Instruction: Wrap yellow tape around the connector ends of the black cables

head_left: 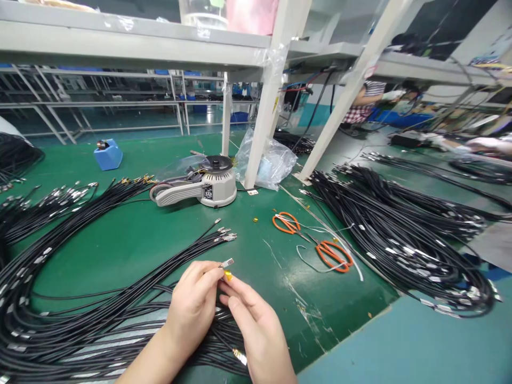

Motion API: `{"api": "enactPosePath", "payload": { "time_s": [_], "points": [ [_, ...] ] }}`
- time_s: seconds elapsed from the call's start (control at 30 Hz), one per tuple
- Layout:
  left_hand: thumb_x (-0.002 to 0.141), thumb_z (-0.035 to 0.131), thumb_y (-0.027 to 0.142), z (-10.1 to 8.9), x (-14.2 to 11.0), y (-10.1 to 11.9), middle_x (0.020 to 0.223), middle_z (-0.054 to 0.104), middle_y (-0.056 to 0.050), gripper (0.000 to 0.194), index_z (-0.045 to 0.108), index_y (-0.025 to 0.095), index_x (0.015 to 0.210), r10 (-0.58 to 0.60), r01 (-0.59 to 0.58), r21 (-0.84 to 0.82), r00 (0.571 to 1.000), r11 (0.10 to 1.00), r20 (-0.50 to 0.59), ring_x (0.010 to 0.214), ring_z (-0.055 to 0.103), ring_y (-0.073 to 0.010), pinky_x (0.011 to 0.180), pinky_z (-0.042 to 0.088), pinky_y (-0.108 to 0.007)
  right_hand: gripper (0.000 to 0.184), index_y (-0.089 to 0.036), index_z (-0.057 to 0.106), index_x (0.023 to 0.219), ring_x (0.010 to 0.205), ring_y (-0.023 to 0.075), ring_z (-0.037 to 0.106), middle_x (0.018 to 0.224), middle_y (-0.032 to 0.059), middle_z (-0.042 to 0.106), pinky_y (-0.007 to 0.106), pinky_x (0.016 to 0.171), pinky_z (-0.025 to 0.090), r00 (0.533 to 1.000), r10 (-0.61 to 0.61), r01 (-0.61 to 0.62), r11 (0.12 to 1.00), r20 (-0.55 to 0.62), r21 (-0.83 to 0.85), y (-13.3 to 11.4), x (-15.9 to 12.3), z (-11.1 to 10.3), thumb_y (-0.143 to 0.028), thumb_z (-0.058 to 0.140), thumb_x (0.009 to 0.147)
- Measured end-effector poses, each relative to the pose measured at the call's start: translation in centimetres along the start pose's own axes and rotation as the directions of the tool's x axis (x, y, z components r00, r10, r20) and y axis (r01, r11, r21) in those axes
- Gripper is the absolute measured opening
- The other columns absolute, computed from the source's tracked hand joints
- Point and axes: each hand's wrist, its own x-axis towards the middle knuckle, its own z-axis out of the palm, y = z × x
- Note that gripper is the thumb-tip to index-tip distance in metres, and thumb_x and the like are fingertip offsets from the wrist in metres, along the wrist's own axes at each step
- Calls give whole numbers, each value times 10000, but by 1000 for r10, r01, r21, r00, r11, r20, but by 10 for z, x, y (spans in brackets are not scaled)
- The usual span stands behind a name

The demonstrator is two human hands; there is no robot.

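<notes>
My left hand (196, 298) is pinched around the end of a black cable, whose metal connector (227, 263) sticks out past the fingertips. Against that cable end sits a small piece of yellow tape (228, 275), with the fingertips of my right hand (256, 320) closed at it. Most of the held cable is hidden behind the hands. Below and to the left lie bundled black cables (132, 298). A brass-coloured connector (240, 356) shows beside my right palm. Several cable ends with metal connectors (228, 236) rest on the green mat just beyond my left hand.
A round tape dispenser (218, 186) stands at the mat's back. Two orange-handled scissors (286, 223) lie to the right among white strips. More black cables (400, 240) fill the right side. A blue holder (108, 154) sits back left; white posts (266, 106) rise behind. A co-worker (366, 101) is at far right.
</notes>
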Motion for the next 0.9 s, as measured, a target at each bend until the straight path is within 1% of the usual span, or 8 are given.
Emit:
{"api": "enactPosePath", "payload": {
  "time_s": [0.13,0.3,0.5,0.63,0.77,0.9],
  "points": [
    [862,436,0,0,-1,-2,920,664,-50,253,575,190,955,15,-15,-9,1000,1000,3,844,612,-126,759,518,-238,397,-214,670,1126,1111,266,593,1194,93,651,424,1012,433,1000,-4,4,1000,7,19,0,0,-1,-416,669,785],
    [859,412,-4,-1,-3,-4,947,656,-61,287,581,192,983,29,-29,7,999,1000,35,864,608,-134,764,520,-251,385,-228,673,1129,1112,269,593,1191,87,654,429,1010,438,1000,-16,16,1000,19,6,-1,-1,-1,-414,667,792],
    [855,409,-11,-1,-4,-5,953,646,-70,301,594,184,990,42,-42,17,999,999,15,865,604,-131,761,517,-246,377,-227,667,1140,1110,267,595,1200,87,649,429,1015,435,999,-27,29,998,44,-58,-4,-3,-2,-417,638,815],
    [856,420,-8,-1,-4,-5,938,648,-67,297,607,181,987,41,-41,21,999,999,5,855,607,-130,753,519,-245,367,-230,669,1135,1100,261,603,1189,81,656,417,1013,440,998,-35,38,997,49,-72,-4,-1,-2,-412,634,818],
    [860,425,8,-1,-5,-6,930,653,-63,295,613,187,1000,49,-49,11,999,999,-16,845,613,-137,743,527,-257,376,-205,677,1122,1093,267,608,1177,94,663,416,1001,453,998,-40,43,996,38,-81,-6,0,0,-399,654,802],
    [862,429,7,0,-5,-7,945,653,-68,303,612,186,1023,54,-54,-8,998,998,-20,862,610,-143,754,526,-266,346,-214,672,1133,1102,260,603,1187,89,658,410,1007,448,997,-48,53,995,56,-84,-9,0,1,-363,636,824]
  ]
}}
